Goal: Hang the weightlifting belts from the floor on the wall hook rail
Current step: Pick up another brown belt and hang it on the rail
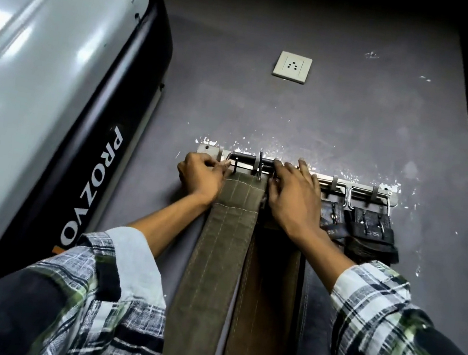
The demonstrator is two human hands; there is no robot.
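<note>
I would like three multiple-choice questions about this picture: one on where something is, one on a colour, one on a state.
1. Where is the wall socket?
A. above the hook rail
B. below the rail
C. on the grey machine cover

2. What colour is the belt between the two hands?
A. red
B. olive green
C. white

3. What are the hands doing?
A. both hang free at the sides
B. both are at the buckle on the rail
C. one holds a phone

Answers:
1 A, the socket sits on the wall higher than the rail.
2 B, its stitched fabric is olive green.
3 B, the left hand and right hand flank the belt top at the rail.
</note>
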